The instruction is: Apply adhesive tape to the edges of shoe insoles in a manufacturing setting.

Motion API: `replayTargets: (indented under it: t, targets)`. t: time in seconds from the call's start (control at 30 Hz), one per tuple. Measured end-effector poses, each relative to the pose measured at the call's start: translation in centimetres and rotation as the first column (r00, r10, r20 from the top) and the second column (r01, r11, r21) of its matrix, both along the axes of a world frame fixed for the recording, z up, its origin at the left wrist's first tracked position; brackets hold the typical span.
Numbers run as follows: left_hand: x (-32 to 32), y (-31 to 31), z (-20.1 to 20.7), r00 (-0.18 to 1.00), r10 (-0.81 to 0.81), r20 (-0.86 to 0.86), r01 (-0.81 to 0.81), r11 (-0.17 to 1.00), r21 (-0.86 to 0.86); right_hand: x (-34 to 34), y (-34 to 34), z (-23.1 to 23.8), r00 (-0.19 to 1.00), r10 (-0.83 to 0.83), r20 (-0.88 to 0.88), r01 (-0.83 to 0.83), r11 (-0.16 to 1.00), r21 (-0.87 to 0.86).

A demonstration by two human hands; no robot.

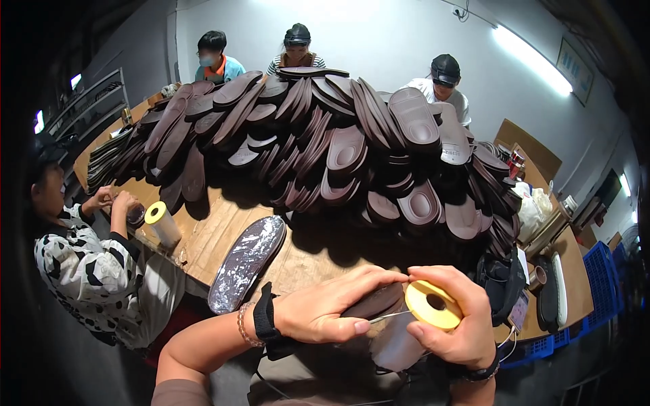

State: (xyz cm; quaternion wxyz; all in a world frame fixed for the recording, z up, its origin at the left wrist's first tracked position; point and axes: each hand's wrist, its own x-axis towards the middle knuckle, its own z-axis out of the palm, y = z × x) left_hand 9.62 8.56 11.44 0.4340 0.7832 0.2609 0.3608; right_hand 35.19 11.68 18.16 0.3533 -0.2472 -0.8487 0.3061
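Note:
My left hand [318,304] is closed around a dark brown shoe sole [378,301], its thumb along the near edge. Much of that sole is hidden by my fingers and the roll. In my right hand [467,321] is a roll of clear stretch film [396,342] with a yellow end, the fingers curled over that end. The fingertips of both hands nearly meet above the sole, and a thin edge of film runs from the roll toward my left thumb. A film-wrapped brown sole [247,264] lies on the table beyond my left wrist.
A tall heap of brown soles [345,149] covers the wooden table [193,233]. At left, a person [88,264] works beside another film roll [162,223]. Several people sit behind the heap. A black bag [497,287], phone [519,308] and blue crates [602,284] are at right.

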Motion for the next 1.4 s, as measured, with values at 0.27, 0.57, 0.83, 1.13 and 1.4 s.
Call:
replayTargets:
  t: [0.27, 0.57, 0.83, 1.13, 1.4]
  targets:
    - [0.6, -0.5, -0.5, 0.994, 0.112, 0.012, -0.113, 0.989, 0.092, 0.6, -1.0, -1.9, 0.97, -0.138, -0.202, 0.153, 0.986, 0.062]
    - [0.9, -1.2, -0.5, 0.985, 0.169, -0.025, -0.163, 0.974, 0.159, 0.1, -1.8, -1.2, 0.944, -0.295, -0.145, 0.325, 0.905, 0.275]
    - [0.8, -1.6, -0.6, 0.983, 0.185, -0.024, -0.177, 0.968, 0.178, -0.3, -2.0, -1.4, 0.943, -0.319, -0.089, 0.331, 0.924, 0.193]
    - [0.7, -0.8, -2.0, 0.98, 0.119, 0.161, -0.171, 0.914, 0.368, -1.0, -2.3, -1.4, 0.981, -0.185, -0.06, 0.191, 0.973, 0.131]
    - [2.1, -4.3, -2.5, 0.926, 0.267, 0.267, -0.346, 0.882, 0.32, -2.1, -4.5, -0.6, 0.979, -0.204, 0.024, 0.197, 0.965, 0.17]
